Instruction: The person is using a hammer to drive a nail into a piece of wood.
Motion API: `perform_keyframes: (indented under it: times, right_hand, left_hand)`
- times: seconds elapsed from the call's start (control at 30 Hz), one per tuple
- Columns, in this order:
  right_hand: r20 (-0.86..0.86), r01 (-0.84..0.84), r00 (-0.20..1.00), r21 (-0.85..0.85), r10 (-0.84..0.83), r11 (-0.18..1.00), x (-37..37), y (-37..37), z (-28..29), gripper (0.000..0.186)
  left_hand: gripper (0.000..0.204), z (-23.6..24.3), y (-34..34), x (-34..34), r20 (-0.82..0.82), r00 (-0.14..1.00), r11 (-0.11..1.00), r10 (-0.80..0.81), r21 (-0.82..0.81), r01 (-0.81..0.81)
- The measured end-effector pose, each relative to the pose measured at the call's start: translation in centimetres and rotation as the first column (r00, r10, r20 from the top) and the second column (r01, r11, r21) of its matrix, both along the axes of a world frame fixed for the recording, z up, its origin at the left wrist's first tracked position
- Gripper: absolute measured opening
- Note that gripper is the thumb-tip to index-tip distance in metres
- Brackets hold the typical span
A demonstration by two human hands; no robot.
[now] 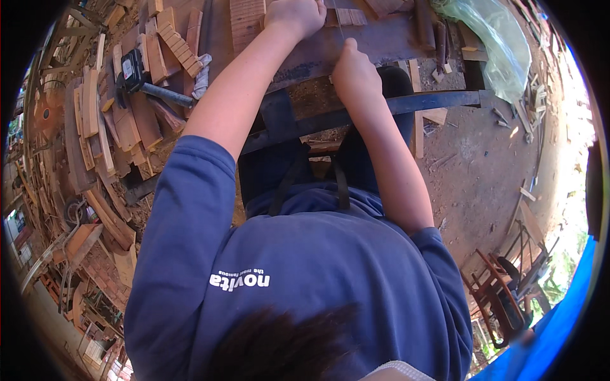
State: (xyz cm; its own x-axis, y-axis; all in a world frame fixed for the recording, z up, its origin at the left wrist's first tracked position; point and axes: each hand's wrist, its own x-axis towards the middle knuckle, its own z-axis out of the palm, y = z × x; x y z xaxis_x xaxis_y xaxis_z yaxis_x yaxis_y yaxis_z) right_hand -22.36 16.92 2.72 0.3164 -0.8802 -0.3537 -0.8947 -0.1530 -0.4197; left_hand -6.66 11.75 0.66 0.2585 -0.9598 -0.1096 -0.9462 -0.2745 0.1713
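My left hand (295,18) is closed at the top edge of the view, over the dark worktop. Its fingertips are partly cut off, and what they grip cannot be made out. My right hand (357,71) is a fist at the worktop's near edge, thumb pointing away from me. A thin, pale, wire-like strip (338,24) runs from its thumb up past my left hand; its kind is unclear. Beside my left hand lies a ridged wooden block (246,24). A smaller grooved wood piece (351,17) rests beyond my right hand.
A tool with a black block head (132,71) and grey bar lies among many wood offcuts (95,120) at left. A curved dark metal bar (438,100) crosses before my lap. Clear plastic sheeting (495,38) hangs at far right. A brown wooden frame (495,295) stands lower right.
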Motion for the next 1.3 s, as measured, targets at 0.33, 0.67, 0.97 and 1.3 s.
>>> perform_keyframes:
  times: [0.33,0.67,0.97,1.3]
  right_hand:
    - [0.024,0.076,0.997,0.106,-0.079,0.991,-3.9,4.3,0.1,0.025]
    - [0.146,0.103,0.983,0.064,-0.111,0.993,-4.3,3.4,-1.5,0.02]
    - [0.284,0.125,0.947,0.105,-0.15,0.987,-7.3,6.7,1.8,0.021]
    - [0.352,0.14,0.927,0.002,-0.131,0.99,-8.5,7.6,-0.3,0.019]
  left_hand:
    - [0.054,0.1,0.6,-1.0,-0.001,1.0,1.0,-0.027,-0.005,0.027]
    - [0.054,0.4,0.0,-1.2,0.01,0.998,0.995,0.062,-0.075,-0.061]
    - [0.048,-4.3,1.8,-1.4,0.102,0.992,0.863,-0.075,-0.492,0.116]
    - [0.021,-1.3,4.8,0.8,0.263,0.947,0.737,-0.184,-0.6,0.311]
